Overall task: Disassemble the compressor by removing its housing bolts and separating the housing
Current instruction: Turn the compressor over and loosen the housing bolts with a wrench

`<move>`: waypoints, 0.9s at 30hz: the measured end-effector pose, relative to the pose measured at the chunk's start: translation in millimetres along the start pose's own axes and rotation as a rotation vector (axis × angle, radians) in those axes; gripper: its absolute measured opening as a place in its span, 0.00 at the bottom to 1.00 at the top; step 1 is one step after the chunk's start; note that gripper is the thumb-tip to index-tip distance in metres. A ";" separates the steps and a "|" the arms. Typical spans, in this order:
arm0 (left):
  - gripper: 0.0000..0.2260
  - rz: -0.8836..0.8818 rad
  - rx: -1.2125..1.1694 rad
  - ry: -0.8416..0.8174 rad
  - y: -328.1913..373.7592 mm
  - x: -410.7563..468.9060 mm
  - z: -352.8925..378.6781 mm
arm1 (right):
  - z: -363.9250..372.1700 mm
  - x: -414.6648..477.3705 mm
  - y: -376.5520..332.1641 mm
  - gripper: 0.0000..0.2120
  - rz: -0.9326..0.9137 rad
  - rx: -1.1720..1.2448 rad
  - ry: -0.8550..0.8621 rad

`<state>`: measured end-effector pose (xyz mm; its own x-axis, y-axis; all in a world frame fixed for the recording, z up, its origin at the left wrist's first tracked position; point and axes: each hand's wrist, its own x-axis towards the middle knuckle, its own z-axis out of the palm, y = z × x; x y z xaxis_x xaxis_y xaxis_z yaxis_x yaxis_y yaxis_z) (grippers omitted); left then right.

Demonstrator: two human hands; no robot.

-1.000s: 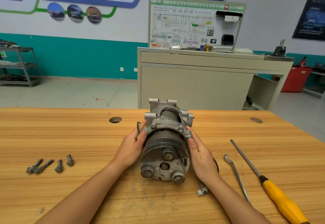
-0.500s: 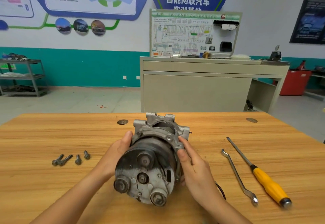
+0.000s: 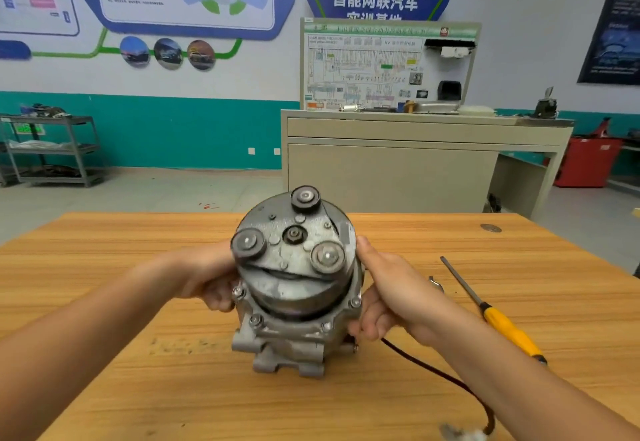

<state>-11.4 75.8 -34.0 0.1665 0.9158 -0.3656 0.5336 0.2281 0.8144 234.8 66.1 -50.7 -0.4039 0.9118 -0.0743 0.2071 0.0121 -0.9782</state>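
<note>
The compressor (image 3: 294,278) is seen in dull grey metal, mottled with paler worn patches. The table (image 3: 138,388) is streaked with orange-brown wood grain. The screwdriver (image 3: 491,314) is fitted with a yellow handle. The cable (image 3: 434,372) is coloured dark reddish-black. The wall (image 3: 173,129) is banded teal beneath white.

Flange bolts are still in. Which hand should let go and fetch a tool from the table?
Right. The right hand is next to the wrench and yellow-handled screwdriver, both lying on its side of the table; the left hand can likely steady the compressor alone.
</note>
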 end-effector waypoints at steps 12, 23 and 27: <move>0.43 -0.247 0.162 -0.065 22.9 29.1 -10.8 | -68.7 56.7 -35.2 0.23 0.065 -0.299 0.140; 0.19 0.442 -0.147 0.429 4.1 44.2 32.8 | -26.1 -30.2 48.0 0.33 -0.255 0.000 0.635; 0.11 0.475 -0.280 0.521 1.5 46.1 50.6 | 40.8 -9.9 54.2 0.49 -0.182 -0.134 0.385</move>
<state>39.0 101.6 -72.5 -0.1245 0.9585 0.2566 0.2598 -0.2181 0.9407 213.6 41.0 -110.8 -0.0890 0.9759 0.1992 0.2873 0.2166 -0.9330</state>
